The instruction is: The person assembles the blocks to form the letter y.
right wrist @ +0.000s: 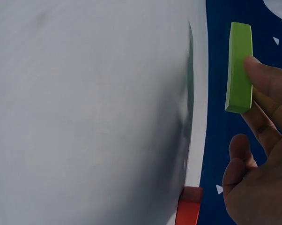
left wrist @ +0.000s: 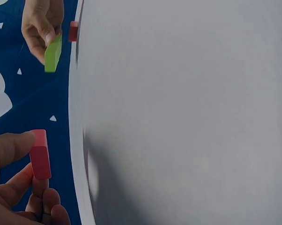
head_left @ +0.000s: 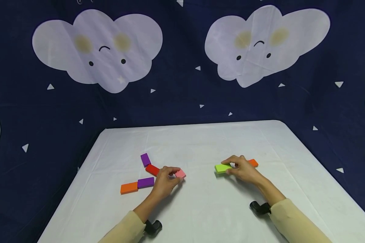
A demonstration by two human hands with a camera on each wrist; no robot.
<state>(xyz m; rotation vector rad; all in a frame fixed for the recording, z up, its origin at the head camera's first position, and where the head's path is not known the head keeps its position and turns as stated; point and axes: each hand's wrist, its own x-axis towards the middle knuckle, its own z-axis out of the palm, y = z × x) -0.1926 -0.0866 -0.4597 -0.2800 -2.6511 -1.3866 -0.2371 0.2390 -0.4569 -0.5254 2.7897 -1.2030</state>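
My left hand (head_left: 165, 184) pinches a pink block (head_left: 180, 173) between thumb and fingers; in the left wrist view the pink block (left wrist: 40, 154) is held by its two ends. Farther right, my right hand (head_left: 244, 172) grips a light green block (head_left: 222, 168) near one end, its other end pointing left. The right wrist view shows the green block (right wrist: 239, 68) raised over the table, with a shadow below. Behind the right hand, an orange block (head_left: 253, 163) lies partly hidden. A red block (head_left: 152, 169) lies just left of the left hand, which covers its end.
A purple block (head_left: 145, 160) touches the red one's far end. Nearer, an orange block (head_left: 129, 188) and another purple block (head_left: 146, 182) lie end to end. All rest on a white-covered table (head_left: 197, 209), with a dark blue cloud-print cloth (head_left: 182, 101) behind it.
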